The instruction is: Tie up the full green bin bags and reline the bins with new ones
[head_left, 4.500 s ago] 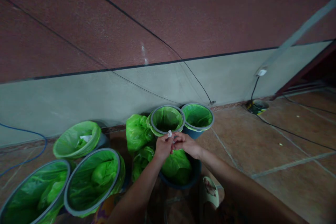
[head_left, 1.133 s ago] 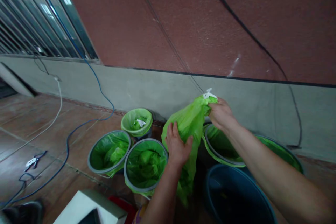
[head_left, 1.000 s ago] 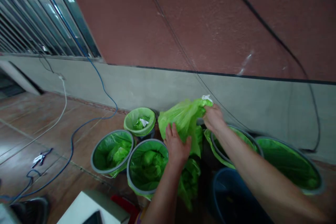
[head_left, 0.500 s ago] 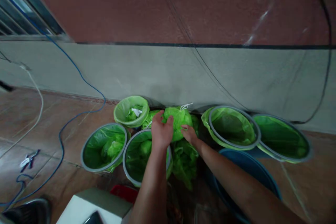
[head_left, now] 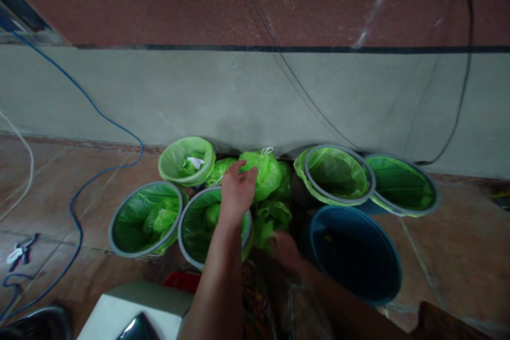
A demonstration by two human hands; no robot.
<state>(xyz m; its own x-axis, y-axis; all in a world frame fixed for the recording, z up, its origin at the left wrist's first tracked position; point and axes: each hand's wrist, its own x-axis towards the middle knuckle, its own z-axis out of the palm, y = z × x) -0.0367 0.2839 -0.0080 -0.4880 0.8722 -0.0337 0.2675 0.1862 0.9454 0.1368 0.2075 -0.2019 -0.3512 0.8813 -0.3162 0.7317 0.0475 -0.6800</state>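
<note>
My left hand [head_left: 238, 186] reaches over the rim of a lined bin [head_left: 190, 234], its thumb and fingers apart, holding nothing. Just beyond and to its right is a filled green plastic bag [head_left: 265, 175], knotted at the top with white string. My right hand [head_left: 285, 249] is lower and nearer me, at the edge of a loose green bag [head_left: 271, 218]. Motion blurs its fingers, so I cannot make out whether they grip the bag. More green bagging [head_left: 220, 171] lies behind my left hand, between the bins.
Left stand two more green-lined bins, one in front [head_left: 129, 223] and one behind [head_left: 169, 164]. Two lined bins [head_left: 338, 172] [head_left: 398, 183] and an unlined blue bin [head_left: 354, 255] stand right. A phone [head_left: 137, 328] lies on a white box [head_left: 103, 319]. A blue cable [head_left: 79, 223] crosses the floor.
My right hand has moved down and towards me, from beside the knotted bag to the loose bag below it. My left hand stays open near the knotted bag. The view has shifted slightly.
</note>
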